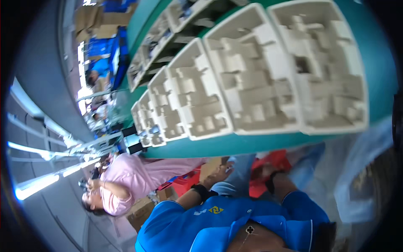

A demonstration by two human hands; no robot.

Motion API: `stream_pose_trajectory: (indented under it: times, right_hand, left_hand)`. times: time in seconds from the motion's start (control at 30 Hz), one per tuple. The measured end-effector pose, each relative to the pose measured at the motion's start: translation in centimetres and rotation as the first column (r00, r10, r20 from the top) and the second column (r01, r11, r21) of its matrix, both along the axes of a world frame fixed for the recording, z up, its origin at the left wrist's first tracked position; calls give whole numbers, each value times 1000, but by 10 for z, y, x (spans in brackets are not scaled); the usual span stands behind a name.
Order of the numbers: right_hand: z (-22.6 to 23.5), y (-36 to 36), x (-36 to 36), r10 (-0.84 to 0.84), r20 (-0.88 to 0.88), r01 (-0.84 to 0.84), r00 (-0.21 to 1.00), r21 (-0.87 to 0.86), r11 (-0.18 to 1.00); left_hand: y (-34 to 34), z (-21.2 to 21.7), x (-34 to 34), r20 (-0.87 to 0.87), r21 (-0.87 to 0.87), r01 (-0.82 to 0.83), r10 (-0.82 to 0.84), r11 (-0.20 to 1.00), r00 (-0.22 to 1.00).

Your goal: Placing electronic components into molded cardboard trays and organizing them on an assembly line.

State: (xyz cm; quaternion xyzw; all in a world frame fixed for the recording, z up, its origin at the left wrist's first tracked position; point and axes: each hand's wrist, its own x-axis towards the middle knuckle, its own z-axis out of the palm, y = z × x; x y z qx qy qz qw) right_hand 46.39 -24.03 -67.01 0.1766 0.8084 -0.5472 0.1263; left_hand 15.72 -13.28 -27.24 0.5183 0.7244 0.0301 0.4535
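While both hands are low in front of the torso, the red item [257, 184] is nearest them, down between the wearer's jeans legs [240, 167], below the near edge of the tabletop [260, 145]. Right hand [268, 171] overlaps it in view; motion blur, so can't tell if it's touching, or whether those fingers are clenched or released. Left hand [219, 174] is over the jeans on the left side, dark band [204, 193] on the wrist; can't tell if its fingers grip anything. Blue shirt [180, 224] behind both.

Past the edge: green tabletop, row of cream trays [212, 133] side by side along it, blocky pale pieces inside. Second row of trays [197, 17] behind, darker bits in those. Red crate [187, 183] left of the left hand, cardboard box [140, 213] further left. Person in pink [130, 180] there too, arm bent, small dark object in hand. Translucent sheeting [357, 185] far right. Blue crates [119, 59] at upper left, strip lights [37, 187] at left.
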Motion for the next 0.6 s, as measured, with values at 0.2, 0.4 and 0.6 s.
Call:
stream_pose_trajectory:
  times: [0.2, 0.4, 0.6]
  right_hand:
    - [59, 53, -146, 371, -126, -350, 920, 163, 923]
    - [15, 83, -161, 393, -24, -379, 919, 213, 901]
    - [12, 82, -116, 422, 101, -434, 901, 233, 870]
  left_hand:
    - [-58, -3, -56, -207, 16, -36, 38, 999, 978]
    - [-36, -29, -71, -102, 58, -137, 143, 989, 984]
    - [-99, -57, -65, 45, 75, -358, 356, 930, 933]
